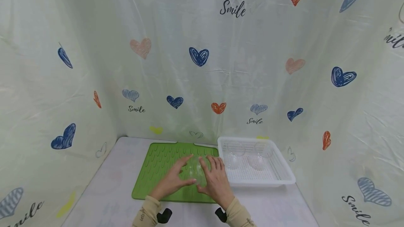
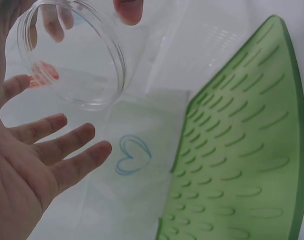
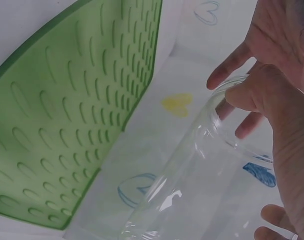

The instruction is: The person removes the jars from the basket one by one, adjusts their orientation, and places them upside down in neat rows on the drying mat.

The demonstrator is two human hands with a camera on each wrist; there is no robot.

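A clear jar (image 1: 196, 171) with a threaded round mouth is held above the green ridged mat, lying on its side in the air. My right hand (image 1: 217, 179) grips it, thumb at the rim in the right wrist view, other fingers partly hidden around the clear wall (image 3: 191, 165). My left hand (image 1: 173, 180) is beside the mouth, fingers spread and fairly straight. In the left wrist view those fingers (image 2: 74, 147) stand apart below the jar's mouth (image 2: 119, 65). The jar looks see-through, with nothing visible inside.
The green mat (image 1: 161, 171) lies on the white-covered table (image 1: 110, 181). To its right stands a white perforated basket (image 1: 284, 176) with several clear round containers (image 1: 236, 150). A curtain (image 1: 176, 73) printed with hearts closes off the back and sides.
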